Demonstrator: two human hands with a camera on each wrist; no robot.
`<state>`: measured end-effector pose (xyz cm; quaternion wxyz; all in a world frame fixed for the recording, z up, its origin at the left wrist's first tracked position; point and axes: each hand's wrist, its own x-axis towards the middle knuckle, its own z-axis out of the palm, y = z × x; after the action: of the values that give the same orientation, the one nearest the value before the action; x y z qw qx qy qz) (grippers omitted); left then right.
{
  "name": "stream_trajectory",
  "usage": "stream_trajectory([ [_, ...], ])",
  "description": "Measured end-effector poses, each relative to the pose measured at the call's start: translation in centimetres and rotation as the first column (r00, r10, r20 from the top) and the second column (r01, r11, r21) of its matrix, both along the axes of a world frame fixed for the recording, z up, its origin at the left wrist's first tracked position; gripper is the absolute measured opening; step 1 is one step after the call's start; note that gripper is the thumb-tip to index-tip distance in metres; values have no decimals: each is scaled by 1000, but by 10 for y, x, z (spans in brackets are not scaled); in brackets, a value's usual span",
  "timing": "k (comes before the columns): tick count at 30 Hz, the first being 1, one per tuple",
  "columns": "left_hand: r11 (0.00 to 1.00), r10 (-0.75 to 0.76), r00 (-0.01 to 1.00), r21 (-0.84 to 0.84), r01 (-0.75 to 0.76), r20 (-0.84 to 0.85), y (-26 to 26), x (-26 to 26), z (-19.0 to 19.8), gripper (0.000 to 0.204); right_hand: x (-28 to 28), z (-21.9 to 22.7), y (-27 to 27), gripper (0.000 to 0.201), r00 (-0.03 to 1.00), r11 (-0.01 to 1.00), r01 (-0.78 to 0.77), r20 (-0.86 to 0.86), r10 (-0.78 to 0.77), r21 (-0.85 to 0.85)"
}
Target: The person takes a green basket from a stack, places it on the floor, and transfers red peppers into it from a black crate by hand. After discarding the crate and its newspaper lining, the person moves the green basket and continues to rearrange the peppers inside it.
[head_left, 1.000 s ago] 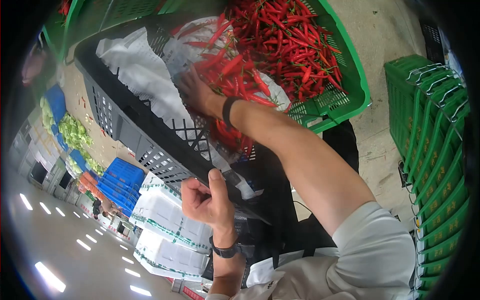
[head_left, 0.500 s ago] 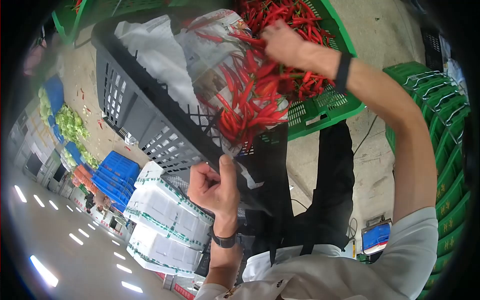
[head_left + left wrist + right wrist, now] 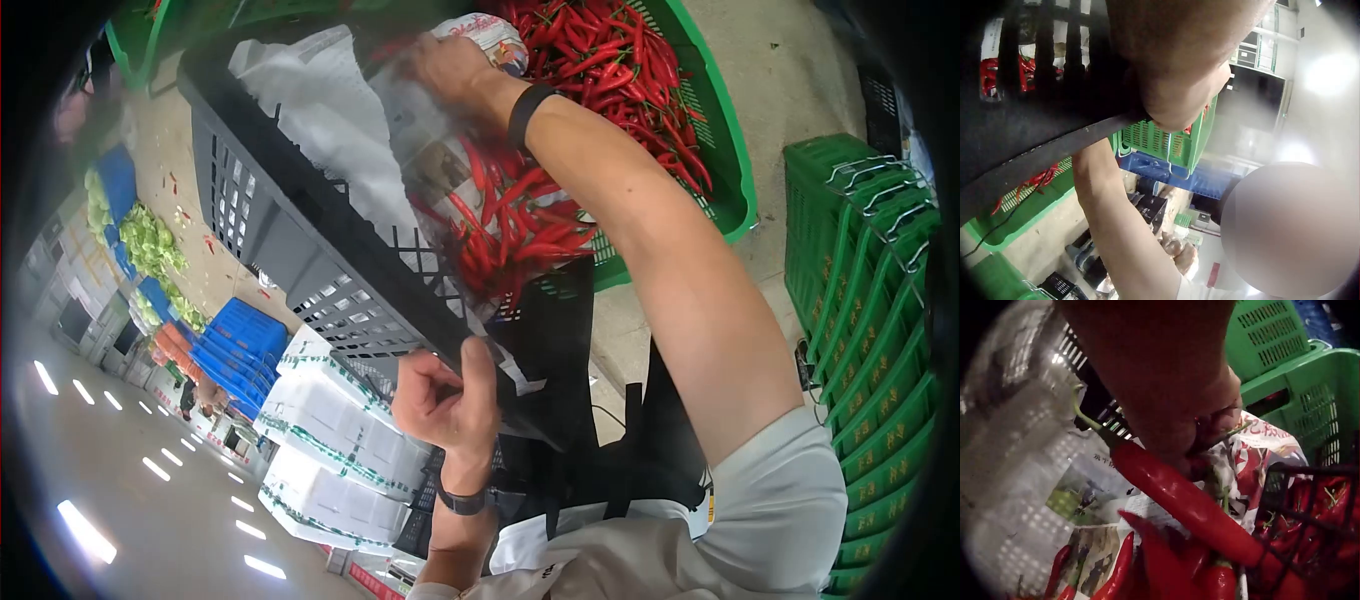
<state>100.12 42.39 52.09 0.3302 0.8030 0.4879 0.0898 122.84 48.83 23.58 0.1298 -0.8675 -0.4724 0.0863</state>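
My left hand [image 3: 447,400] grips the rim of a black slatted crate [image 3: 330,255], its fingers curled and its thumb up along the edge. In the left wrist view that hand [image 3: 1175,75] covers part of the rim. My right hand [image 3: 458,72], blurred, reaches inside the black crate over a newspaper lining [image 3: 1094,487]. Its curled fingers hold red chili peppers in the right wrist view, with a green stem poking out. More red chili peppers [image 3: 515,225] lie heaped at the crate's near end. One large chili [image 3: 1179,494] crosses close before the right wrist camera.
A green crate [image 3: 735,170] full of red chilies adjoins the black one. Nested green crates [image 3: 850,300] stand at right. White taped boxes [image 3: 340,440] and blue crates [image 3: 240,345] stand at left, with leafy greens [image 3: 150,250] on the floor beyond.
My right hand went from the black crate to the chilies in the green crate, then back over the newspaper with chilies. My left hand stays on the rim.
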Motion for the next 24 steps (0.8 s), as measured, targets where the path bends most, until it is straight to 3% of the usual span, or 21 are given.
stream_trajectory([
  [2, 1000, 0, 1000, -1, 0, -1, 0, -1, 1, 32, -2, -9, 2, 27, 994, 978, -112, -9, 112, -178],
  [4, 1000, -5, 1000, -7, 5, 4, 0, 0, 2, 32, 5, -5, -20, 24, 994, 986, -91, 45, 98, -138],
  [6, 1000, -27, 1000, 0, 27, 4, 1, 1, 3, 31, 15, 2, -47, 24, 983, 985, -175, -58, 174, -13],
  [7, 998, -58, 998, 16, 58, -7, 2, 4, 5, 31, 19, 10, -53, 24, 988, 986, -150, -43, 148, -72],
  [8, 999, -39, 999, -6, 39, 4, 2, 5, 6, 31, 20, 20, -72, 22, 999, 1000, -1, -37, 0, -11],
  [9, 999, -46, 999, -6, 46, 16, 2, 6, 9, 31, 27, 26, -94, 22, 993, 992, 50, -115, -37, 112],
  [10, 988, 95, 994, -125, -87, 61, 0, 12, 8, 31, 43, 62, -100, 29, 895, 947, 166, -360, -261, -274],
  [11, 988, 94, 994, -129, -85, 63, 0, 11, 7, 31, 46, 70, -118, 19, 927, 943, 263, -215, -306, -204],
  [12, 993, 65, 997, -100, -61, 35, 1, 9, 5, 31, 44, 46, -146, 17, 944, 942, 329, -26, -328, 66],
  [14, 996, 34, 999, -79, -33, 10, -1, 8, 4, 31, 30, 74, -155, 24, 870, 852, 370, 185, -457, 370],
  [16, 998, 3, 1000, -57, -5, -25, -2, 9, 4, 30, 2, 70, -142, 23, 921, 855, 358, 9, -389, 376],
  [17, 998, -2, 1000, -57, 0, -27, -3, 9, 3, 30, -19, 82, -127, 26, 957, 940, 269, -171, -235, 211],
  [18, 998, 18, 1000, -66, -19, -8, -3, 10, 3, 30, -44, 96, -108, 30, 924, 989, 132, -369, -99, 66],
  [19, 997, 39, 999, -74, -38, 12, -4, 11, 2, 30, -79, 87, -88, 20, 919, 962, 72, -393, 38, 262],
  [20, 997, 34, 999, -71, -33, 12, -5, 12, 1, 30, -116, 68, -69, 23, 931, 948, -139, -289, 223, 285],
  [21, 995, 62, 997, -75, -59, 41, -6, 14, 0, 30, -154, 44, -42, 33, 944, 952, -304, -148, 295, -39],
  [22, 993, 91, 994, -84, -85, 68, -8, 15, 0, 31, -182, 22, -28, 36, 954, 963, -245, -146, 260, 115],
  [24, 994, 88, 992, -70, -81, 94, -8, 13, -3, 31, -194, 3, -21, 33, 968, 975, -197, -136, 210, 104],
])
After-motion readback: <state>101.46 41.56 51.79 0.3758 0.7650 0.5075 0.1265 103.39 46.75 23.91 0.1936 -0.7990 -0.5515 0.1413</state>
